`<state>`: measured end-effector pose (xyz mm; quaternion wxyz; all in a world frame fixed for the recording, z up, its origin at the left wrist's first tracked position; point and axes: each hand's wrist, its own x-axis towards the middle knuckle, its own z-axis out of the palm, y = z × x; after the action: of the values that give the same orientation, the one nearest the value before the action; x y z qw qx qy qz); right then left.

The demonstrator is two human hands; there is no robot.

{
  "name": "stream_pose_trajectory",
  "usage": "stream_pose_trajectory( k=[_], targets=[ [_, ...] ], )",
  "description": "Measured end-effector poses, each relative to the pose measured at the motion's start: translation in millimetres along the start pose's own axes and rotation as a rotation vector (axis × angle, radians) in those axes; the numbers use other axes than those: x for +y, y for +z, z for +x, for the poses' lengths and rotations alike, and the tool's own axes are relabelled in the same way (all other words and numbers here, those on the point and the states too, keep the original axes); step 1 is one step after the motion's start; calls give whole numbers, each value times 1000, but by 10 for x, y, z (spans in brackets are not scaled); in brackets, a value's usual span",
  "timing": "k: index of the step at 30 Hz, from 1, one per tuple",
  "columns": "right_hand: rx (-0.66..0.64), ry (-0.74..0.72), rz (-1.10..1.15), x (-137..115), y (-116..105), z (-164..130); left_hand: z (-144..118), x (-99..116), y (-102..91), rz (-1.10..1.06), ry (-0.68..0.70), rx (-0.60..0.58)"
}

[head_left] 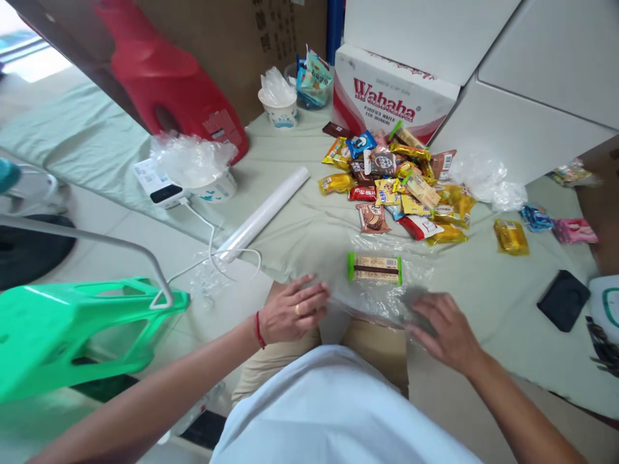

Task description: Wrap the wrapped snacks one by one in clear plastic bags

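A clear plastic bag (387, 293) lies flat on the pale green cloth (309, 225) just in front of me. On or inside it rests a tan snack bar with green ends (374, 268); which one I cannot tell. My left hand (293, 309), with a ring and a red wrist string, rests at the bag's left edge. My right hand (442, 328) presses palm-down on the bag's right corner. Both hands have the fingers spread and grip nothing.
A heap of wrapped snacks (401, 187) lies beyond the bag, in front of a Wahaha carton (391, 96). A white roll (264, 212), paper cups (280, 109), a crumpled bag over a bowl (193, 164), a black pad (563, 299) and a green stool (72, 328) surround me.
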<state>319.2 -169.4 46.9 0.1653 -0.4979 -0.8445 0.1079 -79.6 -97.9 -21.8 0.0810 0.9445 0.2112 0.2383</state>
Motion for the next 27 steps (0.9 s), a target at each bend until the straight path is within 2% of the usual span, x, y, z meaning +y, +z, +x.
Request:
stream_pose_trajectory(
  k=[1,3,6,9,14,17,20,25,27],
  targets=[
    [-32,-32,-15,-60,117,-193,-46,35,69,36,38,-38],
    [-48,-63,-65,-116,320,-424,-33,31,183,130,30,-101],
    [43,-42,-93,-94,467,-471,140,-62,235,198,-79,-156],
    [80,20,-13,-31,424,-375,304,-101,137,173,-210,-191],
    [24,180,189,14,175,-251,373,-1,-122,189,-333,-291],
    [21,266,301,35,23,-175,372,16,-224,166,-351,-265],
    [46,319,409,113,-107,-42,426,-68,-279,72,-327,-176],
    [80,485,567,393,-222,303,691,-387,-288,-156,-396,-43],
    [52,581,592,539,-208,441,829,-518,-242,-201,-452,3]
  ],
)
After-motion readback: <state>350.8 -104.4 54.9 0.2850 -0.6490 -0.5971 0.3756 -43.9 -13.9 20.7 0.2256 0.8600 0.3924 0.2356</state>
